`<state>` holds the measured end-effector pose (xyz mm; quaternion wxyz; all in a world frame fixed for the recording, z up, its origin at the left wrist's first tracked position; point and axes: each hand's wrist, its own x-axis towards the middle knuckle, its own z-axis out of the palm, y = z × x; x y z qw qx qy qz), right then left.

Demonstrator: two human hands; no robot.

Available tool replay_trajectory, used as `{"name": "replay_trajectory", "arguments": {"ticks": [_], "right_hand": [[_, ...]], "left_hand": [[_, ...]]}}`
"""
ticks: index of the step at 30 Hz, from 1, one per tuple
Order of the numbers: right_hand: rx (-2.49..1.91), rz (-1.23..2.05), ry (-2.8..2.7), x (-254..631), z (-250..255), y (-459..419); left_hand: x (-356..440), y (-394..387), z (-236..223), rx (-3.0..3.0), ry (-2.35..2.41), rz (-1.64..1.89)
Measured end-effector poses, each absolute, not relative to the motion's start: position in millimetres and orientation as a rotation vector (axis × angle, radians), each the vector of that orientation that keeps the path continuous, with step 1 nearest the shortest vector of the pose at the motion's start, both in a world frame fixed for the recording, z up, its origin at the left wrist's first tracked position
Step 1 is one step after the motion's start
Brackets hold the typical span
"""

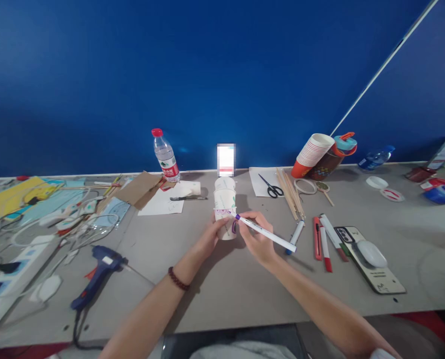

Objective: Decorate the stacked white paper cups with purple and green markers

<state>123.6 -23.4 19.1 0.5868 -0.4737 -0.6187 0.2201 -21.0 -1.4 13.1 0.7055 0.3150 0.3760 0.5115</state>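
Observation:
In the middle of the table my left hand point(210, 236) is wrapped round the near side of a white paper cup point(227, 230) with purple curved lines on it. More white cup parts point(225, 198) line up behind it, one with a green mark; whether they are nested or separate I cannot tell. My right hand point(259, 240) grips a white marker pen point(273, 236) with a purple end, its tip against or very near the cup's right upper side. Both hands are closed. Fingers hide part of the cup.
Left lie a blue glue gun point(101, 271), a power strip point(24, 274) and tangled cables. A water bottle point(166, 157) stands behind them. Right are scissors point(272, 188), wooden sticks point(289, 194), stacked paper cups point(314, 153), a red cutter point(317, 239) and a phone point(385, 279). A lit screen point(226, 159) faces me.

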Motion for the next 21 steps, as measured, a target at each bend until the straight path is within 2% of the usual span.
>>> {"name": "replay_trajectory", "arguments": {"ticks": [21], "right_hand": [[-1.089,0.539,-1.425,126.6,16.7,-21.9]], "left_hand": [[-21.0,-0.3,12.7,0.699,0.803,1.140]]}}
